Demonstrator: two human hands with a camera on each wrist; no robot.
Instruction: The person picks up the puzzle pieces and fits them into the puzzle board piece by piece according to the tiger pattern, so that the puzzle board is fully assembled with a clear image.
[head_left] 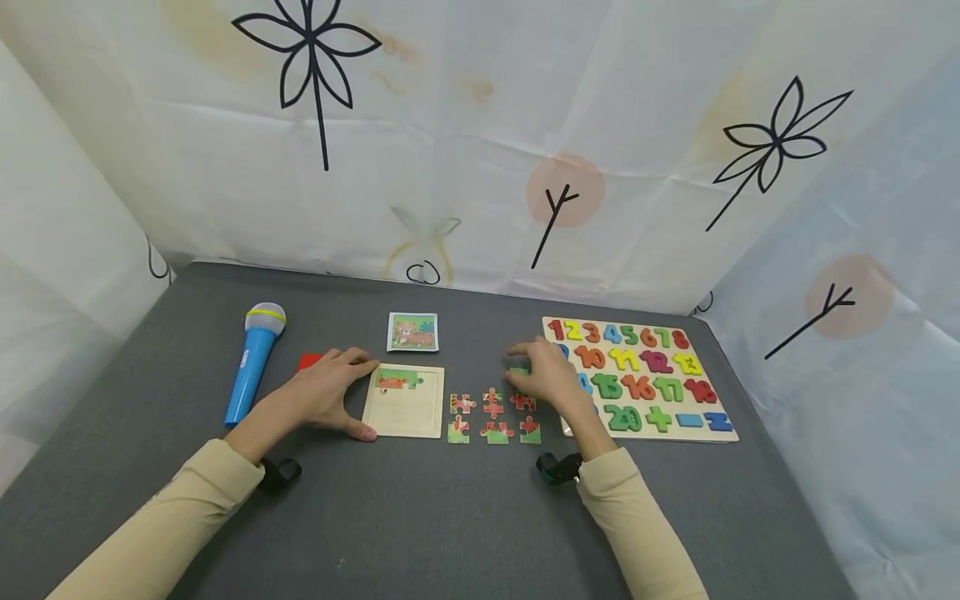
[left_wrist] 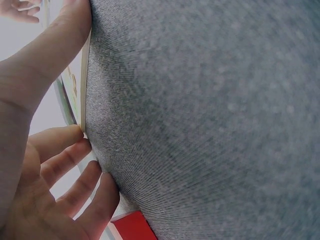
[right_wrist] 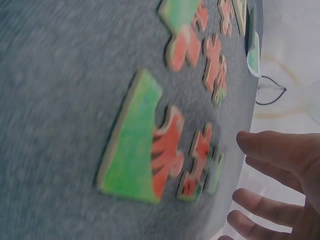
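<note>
My left hand (head_left: 326, 396) holds the wooden puzzle tray (head_left: 405, 417) at its left side, thumb at the near corner and fingertips at the far one. Joined green and orange puzzle pieces (head_left: 397, 380) lie in the tray's upper left. My right hand (head_left: 546, 375) hovers over the far right of the loose pieces, fingers loosely bent and nothing between them. Below its fingertips, a green piece (head_left: 519, 370) is partly covered in the head view. Several loose puzzle pieces (head_left: 497, 433) lie in rows right of the tray; in the right wrist view, a green-edged piece (right_wrist: 132, 155) is nearest.
A picture card (head_left: 412, 332) with an animal scene lies behind the tray. At left are a blue toy microphone (head_left: 255, 358) and a red object (head_left: 309, 360), partly behind my left hand. A number board (head_left: 645, 379) lies at right, partly under my right hand. White printed cloth hangs around the grey table.
</note>
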